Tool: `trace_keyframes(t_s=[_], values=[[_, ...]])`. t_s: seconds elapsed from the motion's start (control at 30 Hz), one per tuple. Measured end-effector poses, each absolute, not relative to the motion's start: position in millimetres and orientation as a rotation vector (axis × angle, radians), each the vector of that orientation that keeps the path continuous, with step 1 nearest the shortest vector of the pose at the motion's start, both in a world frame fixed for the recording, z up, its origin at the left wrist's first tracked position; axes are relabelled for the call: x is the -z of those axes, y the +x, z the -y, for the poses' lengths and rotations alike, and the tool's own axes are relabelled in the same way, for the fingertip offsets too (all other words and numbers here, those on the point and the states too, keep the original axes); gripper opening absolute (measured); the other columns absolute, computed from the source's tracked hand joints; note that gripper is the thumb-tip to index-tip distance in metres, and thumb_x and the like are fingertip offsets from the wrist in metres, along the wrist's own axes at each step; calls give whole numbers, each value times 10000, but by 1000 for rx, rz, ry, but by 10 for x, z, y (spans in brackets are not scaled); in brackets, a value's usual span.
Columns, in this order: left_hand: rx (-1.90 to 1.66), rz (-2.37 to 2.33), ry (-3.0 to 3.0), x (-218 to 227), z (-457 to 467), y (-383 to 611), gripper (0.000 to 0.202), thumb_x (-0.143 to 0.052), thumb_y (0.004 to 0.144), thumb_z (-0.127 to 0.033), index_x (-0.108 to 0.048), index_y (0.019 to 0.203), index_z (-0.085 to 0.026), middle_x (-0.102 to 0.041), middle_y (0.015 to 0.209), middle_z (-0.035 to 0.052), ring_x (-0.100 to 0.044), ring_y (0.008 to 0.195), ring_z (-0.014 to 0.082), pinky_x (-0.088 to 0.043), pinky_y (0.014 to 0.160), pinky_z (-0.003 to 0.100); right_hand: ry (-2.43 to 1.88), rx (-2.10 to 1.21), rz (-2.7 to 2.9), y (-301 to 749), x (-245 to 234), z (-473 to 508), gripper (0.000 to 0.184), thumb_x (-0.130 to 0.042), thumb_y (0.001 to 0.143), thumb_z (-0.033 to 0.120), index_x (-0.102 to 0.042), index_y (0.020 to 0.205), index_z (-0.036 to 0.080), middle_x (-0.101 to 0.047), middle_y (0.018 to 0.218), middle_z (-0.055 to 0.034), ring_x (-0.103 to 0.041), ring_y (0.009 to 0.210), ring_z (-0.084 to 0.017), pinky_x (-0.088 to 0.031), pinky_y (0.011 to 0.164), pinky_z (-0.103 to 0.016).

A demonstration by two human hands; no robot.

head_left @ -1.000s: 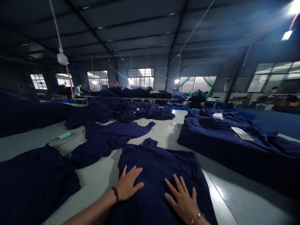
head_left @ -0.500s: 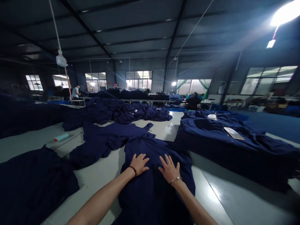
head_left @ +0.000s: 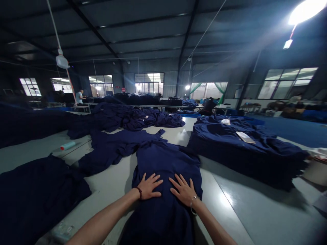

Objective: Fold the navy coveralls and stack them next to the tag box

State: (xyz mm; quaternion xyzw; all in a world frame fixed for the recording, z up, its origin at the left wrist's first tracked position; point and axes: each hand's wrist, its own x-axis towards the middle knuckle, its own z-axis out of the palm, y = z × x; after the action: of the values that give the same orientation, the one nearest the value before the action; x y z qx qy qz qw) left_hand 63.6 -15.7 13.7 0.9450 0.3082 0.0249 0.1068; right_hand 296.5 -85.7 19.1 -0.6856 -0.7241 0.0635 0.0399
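A navy blue garment lies spread on the pale table in front of me, its near end reaching the bottom of the view. My left hand rests flat on its left half, fingers spread. On the right half lies my right hand, also flat with fingers apart. Neither hand grips the cloth. Beyond the left hand, a second navy garment is laid out and touches the far end of the first. At the near left is another heap of dark navy cloth.
A tall stack of navy cloth stands at right with a paper tag on top. A teal thread spool lies at left. Crumpled garments cover the table's far side. Two people are farther back. A bucket-like container is at the right edge.
Both hands have slid nearer to me over the garment, staying flat. The cloth's right edge now lies further in and looks straighter. The view has shifted slightly.
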Motion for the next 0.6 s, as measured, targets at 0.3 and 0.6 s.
trace_keyframes(t_s=[0.3, 0.6], values=[[-451, -2047, 2278, -232, 35, 373, 674, -432, 888, -364, -210, 1474, -117, -285, 1504, 163, -205, 1395, 312, -196, 1102, 517, -2006, -186, 2161, 2470, -383, 862, 518, -274, 919, 505, -325, 1418, 375, -184, 1555, -39, -112, 1425, -253, -117, 1082, -616], [-303, -1591, 2562, -8, 420, 447, 496, -416, 892, -349, -396, 1385, -291, -444, 1403, 91, -401, 1287, 297, -171, 1091, 570, -2039, -299, 2179, 2444, -323, 1117, 434, -298, 892, 566, -535, 1218, 407, -441, 1400, -40, -364, 1290, -305, -283, 964, -674]])
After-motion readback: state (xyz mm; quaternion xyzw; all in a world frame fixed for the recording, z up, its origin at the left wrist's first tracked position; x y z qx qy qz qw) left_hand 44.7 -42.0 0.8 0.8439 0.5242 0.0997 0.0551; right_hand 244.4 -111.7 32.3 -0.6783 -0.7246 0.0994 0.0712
